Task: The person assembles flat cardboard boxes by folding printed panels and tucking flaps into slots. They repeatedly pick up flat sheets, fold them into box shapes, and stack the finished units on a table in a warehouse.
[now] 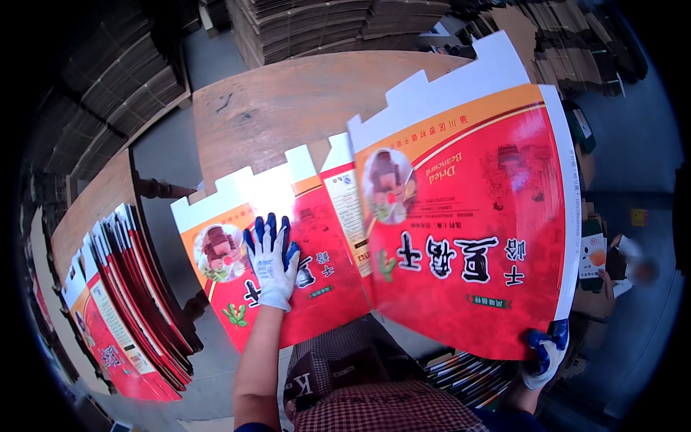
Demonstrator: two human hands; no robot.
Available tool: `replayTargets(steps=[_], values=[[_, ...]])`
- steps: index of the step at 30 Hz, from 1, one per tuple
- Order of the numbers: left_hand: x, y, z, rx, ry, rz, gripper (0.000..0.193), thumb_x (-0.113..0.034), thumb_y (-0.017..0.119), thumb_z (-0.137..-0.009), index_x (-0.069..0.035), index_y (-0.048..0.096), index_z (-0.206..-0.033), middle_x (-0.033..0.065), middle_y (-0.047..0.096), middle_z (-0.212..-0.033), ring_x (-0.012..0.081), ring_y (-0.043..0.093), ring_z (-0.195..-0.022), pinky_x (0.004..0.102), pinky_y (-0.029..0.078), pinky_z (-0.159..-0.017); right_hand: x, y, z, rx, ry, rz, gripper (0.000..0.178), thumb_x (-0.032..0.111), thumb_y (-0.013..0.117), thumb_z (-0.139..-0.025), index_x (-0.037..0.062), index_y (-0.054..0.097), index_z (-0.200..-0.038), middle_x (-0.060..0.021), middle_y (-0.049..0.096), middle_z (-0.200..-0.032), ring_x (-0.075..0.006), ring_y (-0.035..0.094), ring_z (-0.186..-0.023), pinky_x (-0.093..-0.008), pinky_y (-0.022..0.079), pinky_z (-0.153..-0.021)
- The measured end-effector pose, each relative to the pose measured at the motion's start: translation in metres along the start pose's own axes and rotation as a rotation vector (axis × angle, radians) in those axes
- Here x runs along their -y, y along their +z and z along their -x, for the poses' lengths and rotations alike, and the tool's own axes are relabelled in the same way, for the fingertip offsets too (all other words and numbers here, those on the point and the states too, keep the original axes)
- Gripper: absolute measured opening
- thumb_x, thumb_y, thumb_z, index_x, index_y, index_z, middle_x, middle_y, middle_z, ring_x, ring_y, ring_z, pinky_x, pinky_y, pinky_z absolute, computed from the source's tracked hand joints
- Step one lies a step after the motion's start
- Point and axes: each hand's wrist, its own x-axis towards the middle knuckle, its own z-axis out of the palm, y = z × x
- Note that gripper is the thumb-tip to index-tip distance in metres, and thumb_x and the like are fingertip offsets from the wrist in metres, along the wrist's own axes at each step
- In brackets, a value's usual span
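Observation:
A large printed carton blank [471,216], red with an orange band and white notched flaps, spreads across the wooden table [281,93] in front of me. My left hand [273,266], in a white glove with blue-coated fingers, lies flat on the blank's left panel with its fingers stretched out. At the lower right corner, my right hand [547,356], gloved alike, has its fingers closed on the blank's edge. The right panel is raised toward me, and a narrow side panel [349,212] shows between the two wide ones.
Several red printed carton blanks [119,324] stand in a row at the left. More blanks [468,378] are stacked below the raised panel. Tall cardboard stacks [302,29] rise behind the table. At the far right another person [637,270] holds a printed carton piece.

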Motion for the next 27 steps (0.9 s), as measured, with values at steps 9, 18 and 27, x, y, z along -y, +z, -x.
replayTargets(steps=[9,18,27], values=[[0.059,-0.014,0.029,-0.195,-0.622,1.717,0.069,-0.003,0.059,-0.093,-0.001,0.03,-0.156,0.0155,0.056,-0.143,0.0245,0.053,-0.134,0.036,0.043,-0.113,-0.159,0.122,-0.061,0.359,0.442,-0.651,0.082,-0.011,0.061,-0.084,0.0079,0.031,-0.158,-0.0092,0.05,-0.149,-0.0217,0.054,-0.13,-0.0357,0.048,-0.103],[0.133,-0.068,0.042,-0.484,-0.481,1.037,0.064,0.008,0.06,-0.093,-0.002,0.04,-0.153,0.0124,0.05,-0.149,0.0216,0.055,-0.128,0.0313,0.046,-0.105,-0.224,0.212,-0.008,0.522,0.626,-0.531,0.078,-0.006,0.057,-0.094,0.0144,0.023,-0.161,-0.0051,0.046,-0.147,-0.0185,0.057,-0.121,-0.0328,0.05,-0.101],[-0.055,-0.018,-0.04,-0.028,0.054,-0.131,0.066,-0.049,0.064,-0.091,-0.021,0.049,-0.15,0.014,0.025,-0.165,0.0405,0.013,-0.154,0.0594,0.001,-0.123,-0.188,0.228,-0.008,0.505,0.401,0.054,0.062,0.002,0.066,-0.092,0.0022,0.042,-0.15,-0.0136,0.062,-0.126,-0.0167,0.059,-0.115,-0.0308,0.05,-0.098]])
